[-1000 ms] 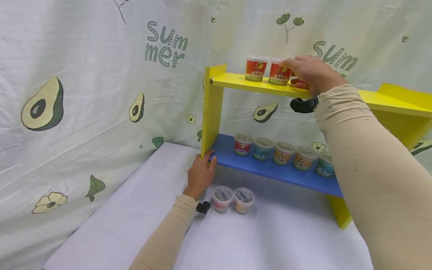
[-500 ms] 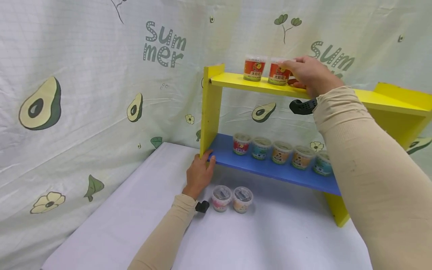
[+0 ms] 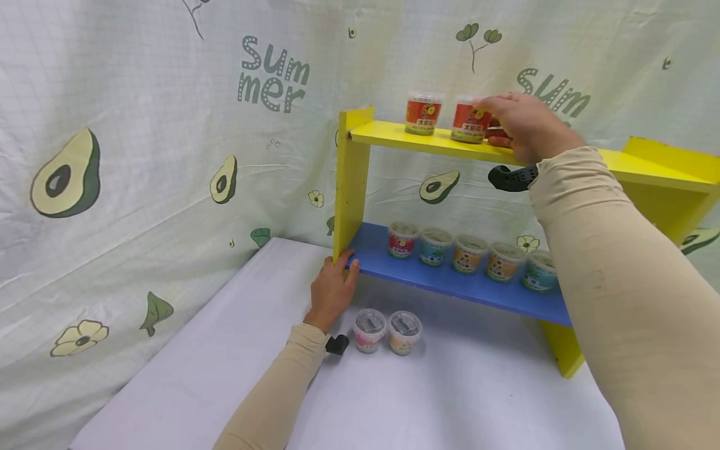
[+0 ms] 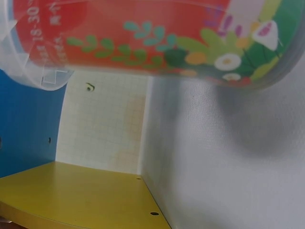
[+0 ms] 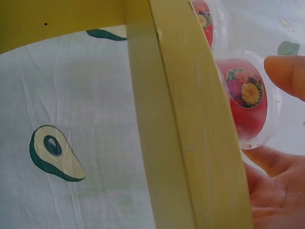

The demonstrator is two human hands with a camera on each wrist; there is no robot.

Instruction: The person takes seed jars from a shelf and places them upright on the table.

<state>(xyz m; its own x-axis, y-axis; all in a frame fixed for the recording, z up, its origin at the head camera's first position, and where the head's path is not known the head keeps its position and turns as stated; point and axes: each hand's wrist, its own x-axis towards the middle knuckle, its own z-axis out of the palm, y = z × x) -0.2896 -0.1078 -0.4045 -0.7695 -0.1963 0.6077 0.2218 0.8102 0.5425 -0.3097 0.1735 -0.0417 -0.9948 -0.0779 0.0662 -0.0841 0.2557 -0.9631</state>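
On the yellow top board of the shelf (image 3: 388,133), my right hand (image 3: 525,122) grips a clear plastic cup with a red flower label (image 3: 469,122). The right wrist view shows the thumb (image 5: 288,74) on one side of this cup (image 5: 245,100) and fingers on the other. Left of it stands a matching red cup (image 3: 423,114). My left hand (image 3: 332,290) holds the lower left corner of the shelf, where the yellow side panel meets the blue board (image 3: 405,272). Close to the left wrist camera is a red-labelled cup (image 4: 152,38).
Several cups with red, teal and orange labels, such as an orange cup (image 3: 469,255), line the blue board. Below, a pink cup (image 3: 369,331) and a pale orange cup (image 3: 404,333) sit on the white tabletop (image 3: 450,400). An avocado-print cloth (image 3: 169,125) hangs behind.
The right hand and the red cup it grips have shifted slightly right, widening the gap to the other red cup. My left hand stays at the shelf corner.
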